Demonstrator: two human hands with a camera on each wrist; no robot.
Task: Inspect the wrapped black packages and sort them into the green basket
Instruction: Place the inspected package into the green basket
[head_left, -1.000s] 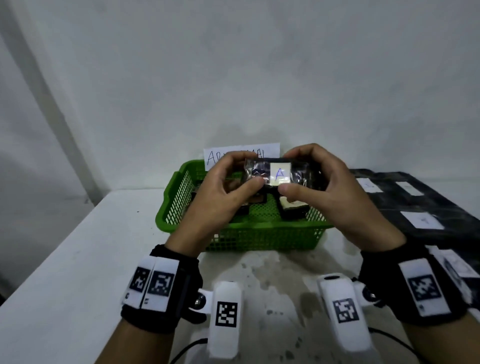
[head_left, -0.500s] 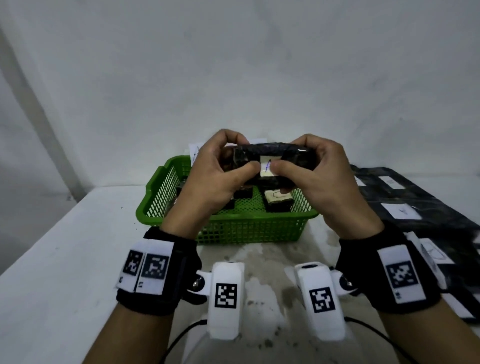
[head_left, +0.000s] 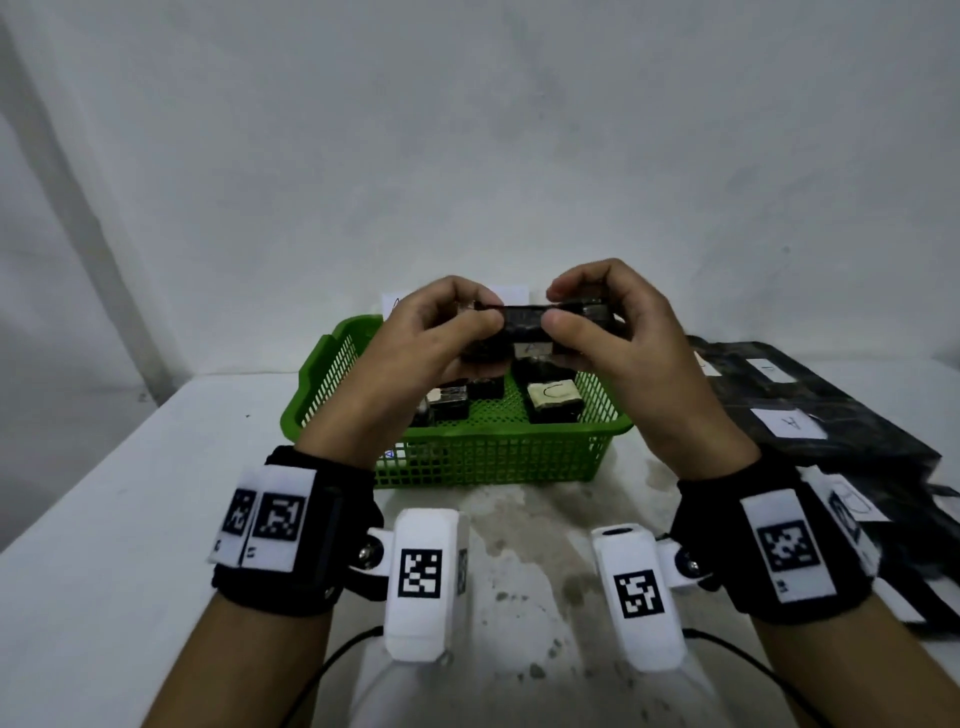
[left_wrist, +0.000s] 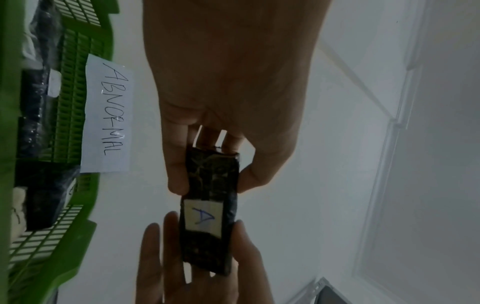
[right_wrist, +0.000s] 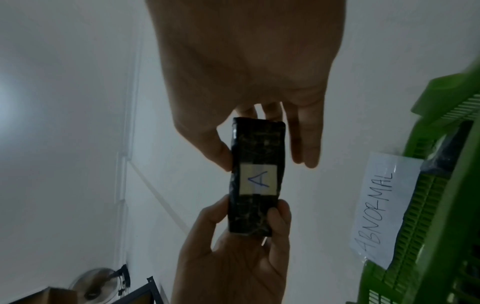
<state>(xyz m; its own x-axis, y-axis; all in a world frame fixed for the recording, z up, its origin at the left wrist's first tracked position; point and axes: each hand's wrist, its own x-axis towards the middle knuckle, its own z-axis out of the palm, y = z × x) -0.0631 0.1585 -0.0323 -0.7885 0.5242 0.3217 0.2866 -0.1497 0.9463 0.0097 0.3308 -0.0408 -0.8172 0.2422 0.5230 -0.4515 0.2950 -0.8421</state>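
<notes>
A black wrapped package (head_left: 524, 318) with a white label marked "A" (left_wrist: 203, 216) is held level above the green basket (head_left: 498, 434). My left hand (head_left: 483, 313) pinches its left end and my right hand (head_left: 558, 312) pinches its right end. In the head view the package is edge-on and the label faces down. Both wrist views show that labelled face (right_wrist: 257, 179). Several black packages lie in the basket, one labelled "C" (head_left: 553, 397).
A paper sign reading "ABNORMAL" (left_wrist: 107, 115) hangs on the basket's far wall. More black wrapped packages with white labels (head_left: 810, 410) lie on the white table to the right. A white wall stands close behind the basket.
Both hands have tipped the package forward. Its "A" label faced me before and now points down, leaving the narrow edge towards me.
</notes>
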